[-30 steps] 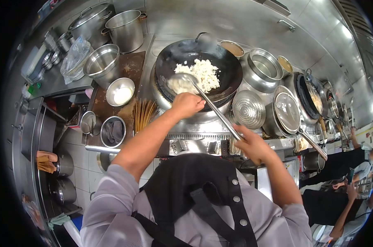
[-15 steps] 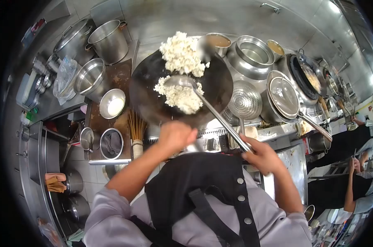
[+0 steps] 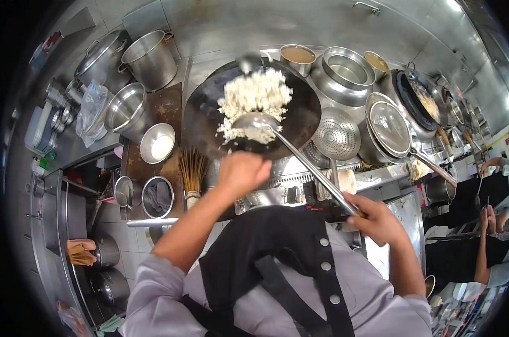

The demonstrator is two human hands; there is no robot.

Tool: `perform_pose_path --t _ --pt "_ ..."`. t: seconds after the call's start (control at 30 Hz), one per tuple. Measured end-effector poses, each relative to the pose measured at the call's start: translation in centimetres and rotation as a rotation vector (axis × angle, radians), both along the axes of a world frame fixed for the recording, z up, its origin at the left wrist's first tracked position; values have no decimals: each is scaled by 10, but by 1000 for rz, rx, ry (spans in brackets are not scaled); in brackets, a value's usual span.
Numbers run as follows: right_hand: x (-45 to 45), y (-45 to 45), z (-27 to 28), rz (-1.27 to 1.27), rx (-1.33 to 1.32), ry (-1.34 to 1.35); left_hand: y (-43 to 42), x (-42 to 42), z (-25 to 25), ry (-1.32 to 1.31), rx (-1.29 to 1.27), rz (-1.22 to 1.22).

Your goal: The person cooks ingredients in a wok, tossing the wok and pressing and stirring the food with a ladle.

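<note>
Steel wall stood behind. Rice lay mid-way across the wok, blurred toward its far rim. Left hand clamped wok's near edge; right hand gripped ladle. Judged risk: overhard toss spilling rice.

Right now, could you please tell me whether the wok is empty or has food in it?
The wok has food in it: white, crumbly food shows against its dark inside, around the head of the ladle.
</note>
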State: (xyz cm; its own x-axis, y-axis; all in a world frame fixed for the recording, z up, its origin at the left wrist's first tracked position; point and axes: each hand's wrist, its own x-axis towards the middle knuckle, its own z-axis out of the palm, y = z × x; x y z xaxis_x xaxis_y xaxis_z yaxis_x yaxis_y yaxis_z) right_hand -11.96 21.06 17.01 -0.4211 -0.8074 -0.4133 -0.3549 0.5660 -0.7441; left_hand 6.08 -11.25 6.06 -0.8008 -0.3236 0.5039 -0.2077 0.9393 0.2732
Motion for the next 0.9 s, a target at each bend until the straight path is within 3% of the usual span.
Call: perform_pose_path --t 0.03,0.1,0.13,0.17,0.23,0.3,0.37,0.4,0.47,0.5,0.57,0.6,0.63,0.67,0.7,0.77,0.9 --pt "2 3 6 -24 49 -4 -12 -16 5 -68 66 33" --pt "3 -4 -1 -55 90 -9 -20 -39 -21 102 77 26" --pt "-2 -24 -23 -10 47 170 -20 -47 -38 179 87 23" --pt "-4 -39 -45 33 6 355 -14 -43 -51 92 61 40" --pt "-4 -66 -88 50 -75 436 17 -10 -57 -42 72 -5" --pt "1 -70 -93 67 -159 494 33 20 -52 -164 130 -65" --pt "21 -53 -88 38 -319 -72 26 24 -31 -126 106 -51" --pt "26 -44 -93 32 -314 -77 12 12 -21 -100 66 -9" --pt "28 -20 -103 -191 -460 -779 -19 -17 -20 -70 118 10" --pt "29 -8 -110 -256 -402 -834 -31 -30 -23 -18 147 14" --pt "37 6 -150 -381 -215 -734 -52 -52 -25 -16 144 47" --pt "42 30 -212 -441 -100 -534 -59 -58 -29 -5 158 50" --pt "50 46 -265 -335 145 -115 -61 -58 -32 5 165 43" --pt "58 77 -348 -243 -193 -232 -61 -58 -34 14 149 31" --pt "65 126 -411 -197 181 -9 -63 -57 -37 17 134 20" --pt "105 151 -413 -201 427 -30 -69 -59 -39 18 126 27" --pt "128 174 -409 -174 559 -42 -70 -65 -53 56 116 14"
